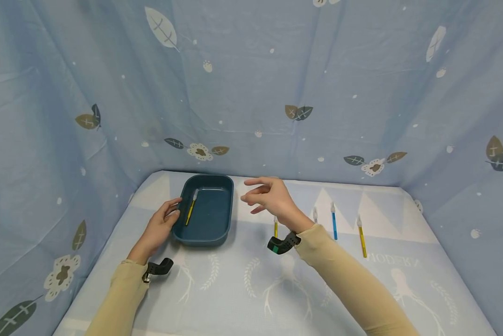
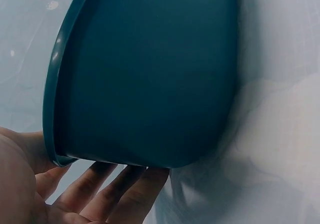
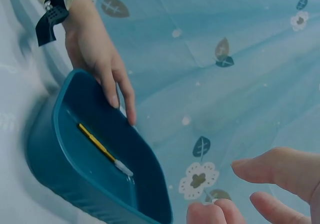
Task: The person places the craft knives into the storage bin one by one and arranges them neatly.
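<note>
A dark teal plastic tray stands at the left of the table in the head view. My left hand grips its left side, thumb at the rim and the other fingers against the outer wall, as the left wrist view shows. Inside the tray lies a slim yellow pen-shaped tool with a pale cap. My right hand hovers just right of the tray, its fingers spread and bent a little, with nothing between them. Below it a second yellow tool is partly covered by the hand and wrist.
Further right on the table lie a blue pen-shaped tool, a yellow one, and one with a pale tip partly hidden by the right forearm. A patterned blue curtain rises behind the table and at both sides.
</note>
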Available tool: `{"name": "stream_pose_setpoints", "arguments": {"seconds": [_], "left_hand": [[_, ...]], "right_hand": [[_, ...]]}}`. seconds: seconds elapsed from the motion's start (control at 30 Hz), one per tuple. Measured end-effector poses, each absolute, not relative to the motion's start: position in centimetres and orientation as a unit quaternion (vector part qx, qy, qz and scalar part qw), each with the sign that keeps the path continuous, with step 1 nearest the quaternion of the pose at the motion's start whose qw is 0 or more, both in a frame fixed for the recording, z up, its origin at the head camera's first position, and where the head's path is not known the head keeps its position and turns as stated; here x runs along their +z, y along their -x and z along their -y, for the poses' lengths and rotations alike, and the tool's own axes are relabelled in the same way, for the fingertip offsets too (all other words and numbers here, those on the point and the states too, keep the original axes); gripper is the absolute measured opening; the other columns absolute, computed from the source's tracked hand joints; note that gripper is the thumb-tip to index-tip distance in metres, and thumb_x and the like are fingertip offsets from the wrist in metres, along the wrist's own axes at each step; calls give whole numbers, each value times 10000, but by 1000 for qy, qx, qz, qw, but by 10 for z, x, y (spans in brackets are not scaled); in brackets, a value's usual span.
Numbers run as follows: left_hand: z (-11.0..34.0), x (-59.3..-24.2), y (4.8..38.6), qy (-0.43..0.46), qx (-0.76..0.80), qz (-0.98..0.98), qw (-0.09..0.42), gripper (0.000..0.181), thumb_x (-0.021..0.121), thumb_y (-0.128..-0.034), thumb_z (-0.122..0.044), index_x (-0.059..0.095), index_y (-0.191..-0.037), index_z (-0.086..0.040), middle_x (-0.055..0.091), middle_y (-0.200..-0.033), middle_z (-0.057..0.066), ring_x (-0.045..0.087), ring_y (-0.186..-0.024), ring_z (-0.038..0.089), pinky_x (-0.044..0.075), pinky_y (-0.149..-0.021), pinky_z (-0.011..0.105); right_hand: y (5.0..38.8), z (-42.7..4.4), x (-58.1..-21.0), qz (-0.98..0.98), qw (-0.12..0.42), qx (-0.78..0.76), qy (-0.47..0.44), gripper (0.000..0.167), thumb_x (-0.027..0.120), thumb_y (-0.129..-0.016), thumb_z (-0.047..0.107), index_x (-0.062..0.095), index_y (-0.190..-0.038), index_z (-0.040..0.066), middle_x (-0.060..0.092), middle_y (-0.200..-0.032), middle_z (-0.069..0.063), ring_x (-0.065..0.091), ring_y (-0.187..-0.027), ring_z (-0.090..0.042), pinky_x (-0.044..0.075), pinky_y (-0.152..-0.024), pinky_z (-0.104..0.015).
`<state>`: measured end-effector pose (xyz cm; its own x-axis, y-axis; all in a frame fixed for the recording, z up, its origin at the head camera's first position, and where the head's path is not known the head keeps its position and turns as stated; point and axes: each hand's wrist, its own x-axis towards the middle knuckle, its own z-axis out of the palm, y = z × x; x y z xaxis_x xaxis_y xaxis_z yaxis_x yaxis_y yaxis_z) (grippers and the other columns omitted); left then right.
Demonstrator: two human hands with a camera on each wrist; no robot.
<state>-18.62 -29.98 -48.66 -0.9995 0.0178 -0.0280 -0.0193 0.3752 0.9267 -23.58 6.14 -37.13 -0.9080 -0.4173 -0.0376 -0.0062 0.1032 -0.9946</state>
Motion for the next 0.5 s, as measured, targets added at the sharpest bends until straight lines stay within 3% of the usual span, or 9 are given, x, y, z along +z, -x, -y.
{"name": "stream_pose_setpoints", "arguments": {"seconds": [0.33,0.5], "left_hand": [[301,-490,187,5,559,-829,20,571,454,-1207,-167,268,-1741,-87,250,-1750,302,282,-1580,551,285,-1256,696],[300,-487,187,5,556,-831,12,562,465,-1203,-160,290,-1732,-79,281,-1739,301,305,-1576,539,290,-1261,679]], "right_hand": [[233,-87,-381,-753,114,-634,129,459,852,-962,71,729,-1404,64,776,-1127,-173,765,-1019,-344,680,-791,-491],[231,-97,-383,-764,96,-625,126,457,858,-963,78,727,-1398,35,769,-1133,-180,767,-986,-288,683,-754,-460]]}}
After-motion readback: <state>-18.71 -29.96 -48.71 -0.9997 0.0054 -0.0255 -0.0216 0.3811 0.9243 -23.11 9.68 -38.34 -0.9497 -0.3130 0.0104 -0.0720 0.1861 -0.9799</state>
